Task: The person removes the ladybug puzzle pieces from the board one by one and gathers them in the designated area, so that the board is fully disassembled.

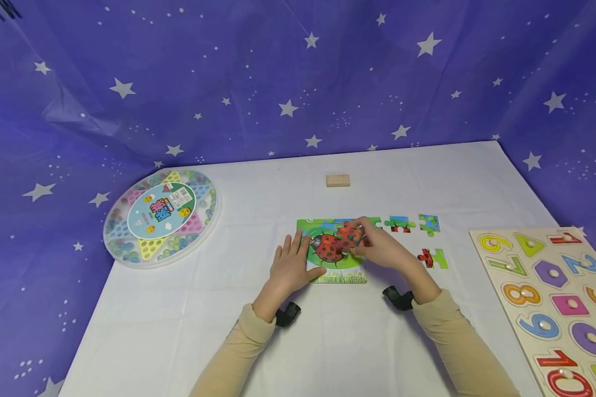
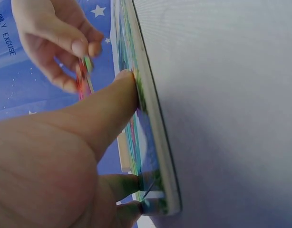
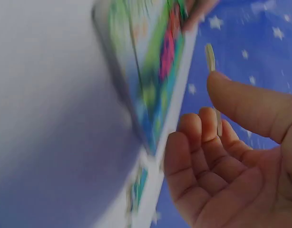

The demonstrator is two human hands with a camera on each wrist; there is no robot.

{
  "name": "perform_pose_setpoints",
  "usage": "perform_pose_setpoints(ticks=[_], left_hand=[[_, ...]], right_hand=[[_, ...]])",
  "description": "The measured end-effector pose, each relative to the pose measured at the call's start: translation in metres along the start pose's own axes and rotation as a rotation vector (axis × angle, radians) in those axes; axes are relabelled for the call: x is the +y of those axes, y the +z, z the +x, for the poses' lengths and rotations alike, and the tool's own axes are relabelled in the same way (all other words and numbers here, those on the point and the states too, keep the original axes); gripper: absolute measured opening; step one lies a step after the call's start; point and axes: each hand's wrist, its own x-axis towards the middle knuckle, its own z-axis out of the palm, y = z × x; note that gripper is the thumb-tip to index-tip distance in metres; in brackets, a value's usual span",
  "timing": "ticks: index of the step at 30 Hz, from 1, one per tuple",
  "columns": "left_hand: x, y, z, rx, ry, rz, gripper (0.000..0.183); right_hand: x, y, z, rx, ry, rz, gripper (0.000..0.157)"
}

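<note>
A ladybug jigsaw puzzle board (image 1: 335, 278) lies on the white table, with a green and blue picture around a red, black-spotted ladybug. My left hand (image 1: 289, 266) rests on the board's left edge, fingers spread; in the left wrist view its thumb and fingertips touch the board. Above the board's right part, my right hand (image 1: 377, 245) pinches a red spotted puzzle piece (image 1: 348, 237) between thumb and fingers. The right wrist view shows this piece edge-on, held off the board. Right of the board lie loose pieces, among them a blue and green one (image 1: 429, 223) and a red and green one (image 1: 433, 258).
A small wooden block (image 1: 338, 181) lies behind the board. At the left stands a round Chinese checkers set (image 1: 163, 218) with marbles inside. A wooden number and shape board (image 1: 551, 298) occupies the right side. Starry purple cloth (image 1: 258, 71) hangs behind the table.
</note>
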Motion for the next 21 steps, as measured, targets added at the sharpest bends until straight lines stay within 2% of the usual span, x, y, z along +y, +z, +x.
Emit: perform_pose_setpoints(ticks=[7,11,16,21], left_hand=[[-0.001,0.0,0.0,0.009,0.003,-0.009,0.088],[-0.001,0.001,-0.001,0.008,0.01,-0.018,0.087],[-0.002,0.002,-0.001,0.004,0.009,-0.004,0.087],[-0.002,0.002,-0.001,0.008,0.013,-0.008,0.088]], right_hand=[[0.026,-0.041,-0.03,-0.043,0.052,-0.007,0.044],[0.039,-0.057,-0.046,-0.062,0.098,-0.015,0.043],[0.05,-0.064,-0.057,-0.07,0.156,-0.003,0.044],[0.058,-0.061,-0.06,-0.052,0.169,-0.02,0.045]])
